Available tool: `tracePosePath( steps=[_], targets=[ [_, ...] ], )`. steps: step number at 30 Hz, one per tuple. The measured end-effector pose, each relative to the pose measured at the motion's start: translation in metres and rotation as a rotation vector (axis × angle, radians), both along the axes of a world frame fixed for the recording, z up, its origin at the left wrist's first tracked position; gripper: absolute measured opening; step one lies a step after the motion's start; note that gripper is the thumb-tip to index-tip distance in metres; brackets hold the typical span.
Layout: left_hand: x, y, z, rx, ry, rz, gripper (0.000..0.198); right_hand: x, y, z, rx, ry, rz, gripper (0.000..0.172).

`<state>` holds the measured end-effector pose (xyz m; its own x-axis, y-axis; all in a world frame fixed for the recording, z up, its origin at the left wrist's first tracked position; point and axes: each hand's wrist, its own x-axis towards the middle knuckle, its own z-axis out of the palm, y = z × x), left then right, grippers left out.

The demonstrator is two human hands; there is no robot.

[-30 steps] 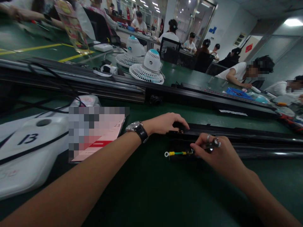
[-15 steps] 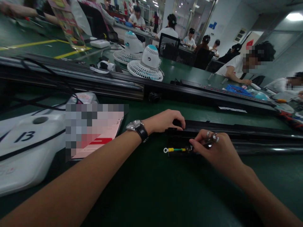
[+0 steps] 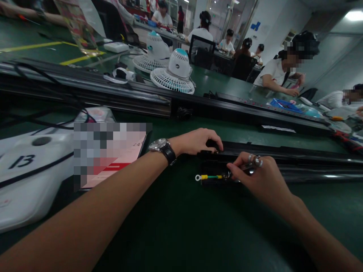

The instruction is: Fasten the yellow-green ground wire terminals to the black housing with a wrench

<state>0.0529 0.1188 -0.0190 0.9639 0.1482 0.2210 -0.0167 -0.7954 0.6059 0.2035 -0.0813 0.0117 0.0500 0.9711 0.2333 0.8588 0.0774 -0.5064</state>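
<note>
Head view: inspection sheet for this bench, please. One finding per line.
Surface: green bench top, dimly lit.
Job's things: upper rail and lower rail, both black; green wire with yellow-sleeved ring terminal at the lower rail's end.
Clutter: white case marked 13; two white fans beyond.
Grips: left grip at upper rail's end, closure unclear; right grip holds a metal tool, mostly hidden.
Cables: black cable crosses the case.
Surroundings: several people seated nearby.

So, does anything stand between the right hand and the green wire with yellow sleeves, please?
Nothing visible blocks the right hand from the green wire; only the silvery metal tool it holds seems to reach toward the wire's inner end.
</note>
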Motion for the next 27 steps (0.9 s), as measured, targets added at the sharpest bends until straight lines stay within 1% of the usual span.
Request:
tracePosePath(
  steps=[8, 14, 17, 20, 23, 27],
  targets=[
    [0.001, 0.000, -0.002, -0.009, 0.002, 0.016, 0.014, 0.001, 0.000, 0.001, 0.010, 0.007, 0.015, 0.015],
    [0.001, -0.001, 0.000, -0.017, 0.011, 0.017, 0.018, 0.002, 0.000, 0.000, -0.034, 0.019, 0.002, 0.018],
    [0.002, 0.000, 0.000, -0.022, 0.020, 0.020, 0.020, 0.003, 0.001, 0.000, -0.027, 0.000, 0.006, 0.019],
    [0.002, 0.000, 0.001, -0.017, 0.028, 0.014, 0.026, 0.006, 0.002, 0.000, -0.024, -0.031, 0.045, 0.015],
    [0.002, 0.001, 0.001, -0.008, 0.027, 0.011, 0.032, 0.012, 0.004, 0.000, -0.049, -0.025, 0.109, 0.005],
    [0.002, 0.001, 0.000, -0.006, 0.018, 0.015, 0.034, 0.021, 0.004, 0.002, -0.117, 0.034, 0.130, 0.008]
  ],
)
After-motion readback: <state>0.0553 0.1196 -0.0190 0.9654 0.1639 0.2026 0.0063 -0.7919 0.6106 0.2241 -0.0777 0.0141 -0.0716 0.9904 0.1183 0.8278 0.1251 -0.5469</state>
